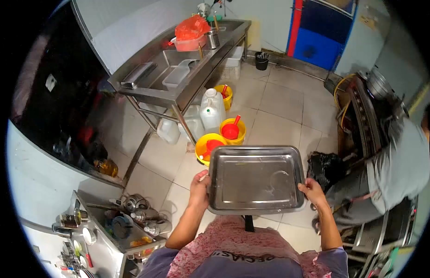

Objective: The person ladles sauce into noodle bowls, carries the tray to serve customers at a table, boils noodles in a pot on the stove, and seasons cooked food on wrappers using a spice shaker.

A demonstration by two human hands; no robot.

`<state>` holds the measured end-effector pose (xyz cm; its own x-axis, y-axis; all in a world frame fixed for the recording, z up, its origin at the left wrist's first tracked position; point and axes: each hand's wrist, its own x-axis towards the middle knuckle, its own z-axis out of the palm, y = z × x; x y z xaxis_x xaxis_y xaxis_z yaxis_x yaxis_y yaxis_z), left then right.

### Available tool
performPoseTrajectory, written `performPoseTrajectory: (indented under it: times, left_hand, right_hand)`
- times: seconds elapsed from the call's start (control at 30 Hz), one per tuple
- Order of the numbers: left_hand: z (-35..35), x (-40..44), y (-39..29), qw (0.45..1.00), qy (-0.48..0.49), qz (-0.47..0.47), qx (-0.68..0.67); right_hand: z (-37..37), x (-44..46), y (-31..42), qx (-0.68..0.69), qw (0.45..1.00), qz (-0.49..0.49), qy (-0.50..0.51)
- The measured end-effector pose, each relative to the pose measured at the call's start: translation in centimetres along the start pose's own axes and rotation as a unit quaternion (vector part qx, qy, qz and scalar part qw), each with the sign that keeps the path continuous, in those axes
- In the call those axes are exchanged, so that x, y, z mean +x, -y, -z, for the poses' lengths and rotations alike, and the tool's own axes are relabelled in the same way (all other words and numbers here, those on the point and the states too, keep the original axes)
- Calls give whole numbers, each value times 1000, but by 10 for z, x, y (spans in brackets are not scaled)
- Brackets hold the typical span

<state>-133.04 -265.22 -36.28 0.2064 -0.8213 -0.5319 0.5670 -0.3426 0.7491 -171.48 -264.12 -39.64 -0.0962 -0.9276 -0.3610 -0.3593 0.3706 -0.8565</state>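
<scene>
A rectangular stainless steel tray (256, 183) is held level in front of my body, its inside facing up with some smears or wet marks on the bottom. My left hand (200, 187) grips the left rim, thumb on top. On the opposite side my right hand (312, 191) clasps the right rim the same way, its other fingers hidden underneath. Just beyond the tray's far left corner stand a yellow bucket (203, 156) with a red item inside and another yellow bucket (243, 131) holding a red dipper (230, 130).
A steel sink table (183, 95) stands ahead left, bearing a red plastic bag (192, 28) and a clear container (177, 74). White jugs (212, 111) sit beneath it. Right, a person in grey (391, 162) bends near a stove (365, 116) and black bag (324, 169). A cluttered counter (101, 245) lies lower left.
</scene>
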Motion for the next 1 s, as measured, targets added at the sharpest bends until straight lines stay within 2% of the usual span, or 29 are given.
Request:
performPoseTrajectory:
  times: [0.07, 0.17, 0.27, 0.37, 0.4, 0.43, 0.5, 0.53, 0.6, 0.73, 0.83, 0.87, 0.93, 1.0]
  left_hand:
    - [-30, 48, -11, 1000, -15, -9, -17]
    - [-80, 117, -24, 995, -83, -42, -35]
    - [-121, 213, -34, 994, -74, -51, -60]
    - [-164, 340, -31, 986, -25, -87, -137]
    - [-161, 385, -18, 989, -12, -72, -128]
    - [-225, 378, -60, 994, -55, -47, -78]
    - [-302, 424, -86, 995, -71, -54, -42]
    - [-325, 435, -112, 996, -62, -46, -43]
    - [-379, 480, -133, 997, -22, -32, -62]
    - [-476, 595, -156, 996, -30, -54, -59]
    - [-517, 670, -169, 994, -44, -78, -64]
    - [-532, 691, -178, 991, -54, -93, -81]
    - [-536, 754, -179, 981, -47, -158, -104]
    - [-551, 802, -189, 982, -61, -159, -79]
  right_hand:
    - [16, 81, 13, -64, 997, 37, 10]
    - [26, 186, 64, -67, 994, 48, 65]
    - [41, 304, 104, -113, 988, 56, 85]
    - [72, 435, 93, -112, 986, 84, 87]
    - [82, 440, 139, -54, 991, 71, 100]
    - [101, 472, 146, -64, 992, 58, 91]
    - [131, 555, 153, -65, 994, 43, 71]
    - [144, 567, 182, -71, 993, 71, 63]
    - [166, 616, 217, -30, 997, 46, 57]
    - [206, 749, 254, -19, 997, 44, 53]
    - [219, 845, 302, -31, 995, 60, 70]
    - [221, 889, 300, -36, 992, 101, 69]
    - [218, 969, 317, -78, 986, 110, 101]
    - [218, 1049, 338, -142, 970, 130, 145]
